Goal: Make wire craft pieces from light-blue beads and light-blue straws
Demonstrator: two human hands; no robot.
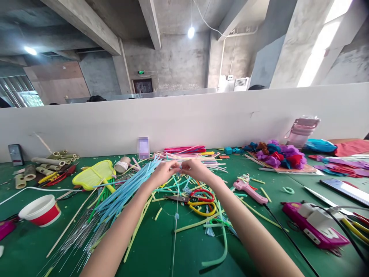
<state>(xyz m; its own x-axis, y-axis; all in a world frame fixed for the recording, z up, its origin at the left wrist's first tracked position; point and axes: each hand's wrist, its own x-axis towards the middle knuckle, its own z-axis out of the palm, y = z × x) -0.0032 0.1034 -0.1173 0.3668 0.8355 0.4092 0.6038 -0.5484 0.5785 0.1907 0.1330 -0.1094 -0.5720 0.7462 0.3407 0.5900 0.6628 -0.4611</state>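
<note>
My left hand and my right hand meet above the middle of the table, fingers closed in a pinch. Between the fingertips a small light-blue piece partly shows; its exact kind is hidden. From there a thin white string runs down toward me, with a light-blue bead-like piece on it. Below my hands lie red-and-yellow-handled scissors, blades partly open and pointing left. Beside my left forearm spreads a bundle of light-blue pipe cleaners.
A pink glue gun lies right of my right hand, near a magenta power strip. Leftward are a paper cup, a yellow net-like paddle and bamboo pieces. A white partition stands behind.
</note>
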